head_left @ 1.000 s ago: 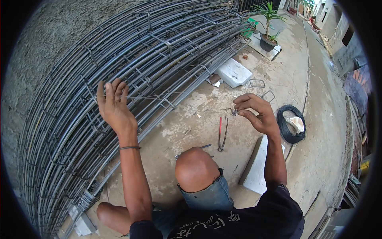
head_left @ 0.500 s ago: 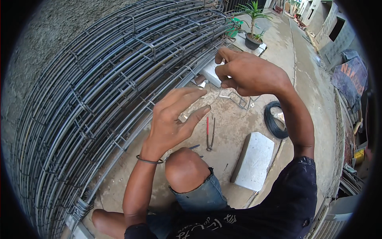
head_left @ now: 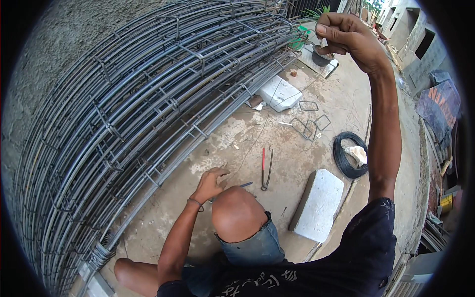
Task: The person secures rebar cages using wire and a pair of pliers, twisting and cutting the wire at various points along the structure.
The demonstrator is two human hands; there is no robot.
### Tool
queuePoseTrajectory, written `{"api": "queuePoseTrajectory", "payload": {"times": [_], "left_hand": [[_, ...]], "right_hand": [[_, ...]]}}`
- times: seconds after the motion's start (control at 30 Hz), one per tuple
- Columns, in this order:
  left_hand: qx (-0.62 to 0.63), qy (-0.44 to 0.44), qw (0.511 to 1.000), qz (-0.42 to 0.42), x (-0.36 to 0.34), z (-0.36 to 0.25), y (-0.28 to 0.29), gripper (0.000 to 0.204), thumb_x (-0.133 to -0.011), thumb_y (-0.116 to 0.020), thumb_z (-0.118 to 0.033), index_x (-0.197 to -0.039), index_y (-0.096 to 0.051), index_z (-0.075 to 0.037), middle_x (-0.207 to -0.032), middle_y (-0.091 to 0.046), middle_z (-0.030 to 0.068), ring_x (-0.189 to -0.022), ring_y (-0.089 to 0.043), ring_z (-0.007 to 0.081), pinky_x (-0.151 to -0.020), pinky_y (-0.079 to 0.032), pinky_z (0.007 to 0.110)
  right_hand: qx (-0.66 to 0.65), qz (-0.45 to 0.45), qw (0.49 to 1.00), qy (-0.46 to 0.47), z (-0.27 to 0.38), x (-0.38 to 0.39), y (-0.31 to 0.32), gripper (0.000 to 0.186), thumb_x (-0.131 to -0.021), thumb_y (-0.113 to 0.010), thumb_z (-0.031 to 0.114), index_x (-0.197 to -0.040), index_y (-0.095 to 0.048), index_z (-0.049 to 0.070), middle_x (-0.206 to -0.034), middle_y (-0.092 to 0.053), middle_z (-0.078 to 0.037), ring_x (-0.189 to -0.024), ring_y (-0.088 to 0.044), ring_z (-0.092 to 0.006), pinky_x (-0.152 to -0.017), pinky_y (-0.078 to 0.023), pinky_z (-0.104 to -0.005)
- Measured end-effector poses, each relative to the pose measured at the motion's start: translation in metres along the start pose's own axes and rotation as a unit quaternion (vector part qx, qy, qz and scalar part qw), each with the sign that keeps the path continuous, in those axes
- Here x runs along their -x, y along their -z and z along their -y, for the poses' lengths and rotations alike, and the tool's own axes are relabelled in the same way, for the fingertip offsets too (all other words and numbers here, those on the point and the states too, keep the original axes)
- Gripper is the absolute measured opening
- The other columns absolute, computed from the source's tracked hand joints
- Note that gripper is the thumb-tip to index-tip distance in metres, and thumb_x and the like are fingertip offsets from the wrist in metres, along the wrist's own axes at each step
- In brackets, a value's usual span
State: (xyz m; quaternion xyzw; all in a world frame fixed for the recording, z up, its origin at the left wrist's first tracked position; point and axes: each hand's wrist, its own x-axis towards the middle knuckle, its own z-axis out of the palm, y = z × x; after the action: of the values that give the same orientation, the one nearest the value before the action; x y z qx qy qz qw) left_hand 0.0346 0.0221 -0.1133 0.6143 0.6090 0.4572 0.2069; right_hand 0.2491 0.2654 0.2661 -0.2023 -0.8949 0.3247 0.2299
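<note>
My right hand (head_left: 344,39) is raised at the upper right. Its thumb and fingers are pinched on a thin wire (head_left: 267,119), which shows only as a faint line slanting down across the floor area toward my left side. Low beside my bent knee is my left hand (head_left: 212,182), fingers stretched out and apart, with nothing visible in it. A pair of end-cutting pincers (head_left: 264,178) lies on the concrete just right of that hand, one handle red and one bare. A blue-handled tool (head_left: 246,184) is partly hidden behind the knee.
Bundled steel rebar cages (head_left: 148,99) fill the left side along a rough wall. Right of my knee sits a white block (head_left: 319,203), with a dark wire coil (head_left: 341,161) beyond it. Square wire stirrups (head_left: 309,128), another white block (head_left: 281,94) and a potted plant (head_left: 324,57) stand farther off.
My right hand has risen and moved right and away, pinching the wire. My left hand has dropped down from the middle to beside my knee. The hands are now far apart.
</note>
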Motion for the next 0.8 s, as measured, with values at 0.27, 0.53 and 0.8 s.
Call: {"api": "queuePoseTrajectory", "payload": {"times": [0.27,0.53,0.8], "left_hand": [[0.093,0.246,0.95,-0.17,-0.049,-0.068,0.045,0.044,-0.087,-0.051,-0.034,-0.078,-0.067,0.006,-0.068,-0.065,0.0139,-0.071,-0.064,0.0209,-0.071,-0.051,0.033],[0.68,0.326,0.653,-0.067,-0.097,-0.161,0.057,0.077,-0.088,-0.045,-0.061,-0.123,-0.039,0.007,-0.087,-0.061,0.0166,-0.068,-0.064,0.0175,-0.067,-0.054,0.029],[0.588,0.151,0.721,-0.335,-0.087,-0.165,0.048,0.047,-0.096,-0.042,-0.046,-0.105,-0.051,0.0,-0.057,-0.026,-0.0048,-0.044,-0.022,0.0035,-0.038,-0.019,0.02]], "right_hand": [[0.08,-0.053,0.993,0.071,0.017,0.001,-0.046,0.023,-0.088,-0.064,0.025,-0.082,-0.059,0.003,-0.064,-0.05,0.006,-0.054,-0.042,-0.0019,-0.05,-0.038,-0.0194],[-0.016,0.019,0.968,0.251,0.07,0.11,-0.13,0.014,-0.067,-0.074,-0.001,-0.076,-0.064,0.001,-0.061,-0.052,-0.006,-0.05,-0.052,-0.0212,-0.047,-0.041,-0.0312],[-0.1,0.143,0.983,0.051,-0.006,0.183,-0.13,0.033,-0.066,-0.077,0.016,-0.094,-0.068,0.0,-0.09,-0.063,-0.013,-0.087,-0.06,-0.0263,-0.078,-0.046,-0.035]]}}
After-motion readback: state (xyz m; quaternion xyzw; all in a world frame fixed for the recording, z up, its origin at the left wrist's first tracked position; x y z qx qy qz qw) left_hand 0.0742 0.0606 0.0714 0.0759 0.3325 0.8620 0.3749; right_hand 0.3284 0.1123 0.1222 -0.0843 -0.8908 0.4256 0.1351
